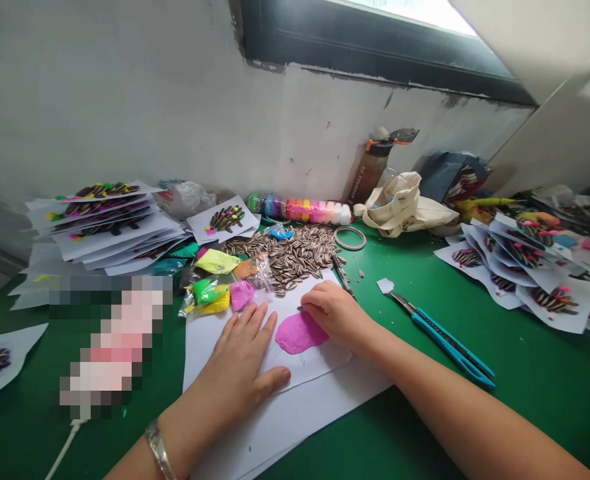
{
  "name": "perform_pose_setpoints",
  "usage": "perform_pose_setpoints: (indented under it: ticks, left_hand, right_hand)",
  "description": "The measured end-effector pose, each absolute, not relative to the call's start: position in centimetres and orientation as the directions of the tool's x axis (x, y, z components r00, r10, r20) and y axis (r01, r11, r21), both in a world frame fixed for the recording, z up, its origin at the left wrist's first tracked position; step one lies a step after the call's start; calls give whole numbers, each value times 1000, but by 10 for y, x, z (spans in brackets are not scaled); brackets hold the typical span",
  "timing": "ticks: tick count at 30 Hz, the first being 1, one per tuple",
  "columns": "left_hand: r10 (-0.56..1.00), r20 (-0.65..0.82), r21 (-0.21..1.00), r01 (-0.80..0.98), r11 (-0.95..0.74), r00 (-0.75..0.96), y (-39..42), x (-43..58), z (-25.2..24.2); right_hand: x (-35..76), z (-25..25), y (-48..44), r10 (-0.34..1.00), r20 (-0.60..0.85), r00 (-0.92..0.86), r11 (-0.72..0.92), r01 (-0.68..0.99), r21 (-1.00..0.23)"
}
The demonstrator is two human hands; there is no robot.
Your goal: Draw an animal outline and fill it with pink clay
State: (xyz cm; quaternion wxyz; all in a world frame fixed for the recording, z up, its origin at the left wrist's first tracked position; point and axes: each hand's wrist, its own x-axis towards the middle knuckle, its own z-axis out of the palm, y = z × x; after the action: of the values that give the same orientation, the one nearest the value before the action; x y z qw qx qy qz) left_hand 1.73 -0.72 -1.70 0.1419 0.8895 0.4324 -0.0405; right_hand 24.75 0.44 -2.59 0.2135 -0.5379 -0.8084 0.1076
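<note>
My left hand [247, 350] lies flat with its fingers spread on a sheet of white paper [319, 373], left of a flattened oval of pink modelling clay [297, 332]. Thin drawn lines show on the paper below the clay. At the clay's upper right edge, my right hand [332, 310] is closed in a pinch on a small dark sunflower seed [301, 308], mostly hidden by the fingers. Just beyond the paper spreads a heap of striped sunflower seeds [299, 250]. Bags of coloured clay [215, 295] sit beyond my left fingertips.
A blue utility knife [449, 343] and a pen [342, 273] lie to the right. Stacked seed pictures stand at left [109, 227] and right [515, 267]. A tape roll [349, 238], clay tubs [299, 209], a bottle [369, 170] and a cloth bag [405, 207] line the wall.
</note>
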Motion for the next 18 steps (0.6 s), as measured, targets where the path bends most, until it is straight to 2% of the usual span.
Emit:
perform_pose_setpoints:
  ticks: [8, 14, 18]
  left_hand:
    - [757, -244, 265, 793, -549, 606, -8, 20, -12]
    - [761, -239, 276, 793, -543, 604, -10, 20, -13]
    - [760, -241, 285, 792, -540, 604, -10, 20, -12]
  right_hand:
    - [234, -18, 23, 809, 213, -548, 587, 735, -340]
    - [239, -25, 22, 793, 272, -545, 608, 678, -413]
    - [237, -30, 25, 798, 292, -527, 603, 692, -398]
